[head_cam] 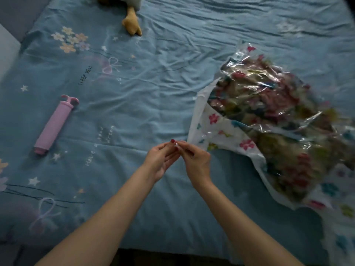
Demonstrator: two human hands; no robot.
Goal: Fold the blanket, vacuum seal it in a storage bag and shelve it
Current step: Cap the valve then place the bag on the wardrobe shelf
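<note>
Together at the middle, the left hand [162, 160] and the right hand [197, 162] meet, fingertips [172, 141] curled in and pinching a small white piece [176, 144]; what it is cannot be told. Just right of those fingertips begins the white flowered corner of the storage bag [217, 129], touching or nearly touching them. Beyond it, up and right, the blanket [259, 96] lies inside the clear plastic. Far left of the fingers a pink hand pump [54, 124] lies on the blue bedsheet [153, 73]. Farthest off, a plush toy [131, 22].

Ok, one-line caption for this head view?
Both hands pinch a small white clip at the storage bag corner; pink pump lies left.
</note>
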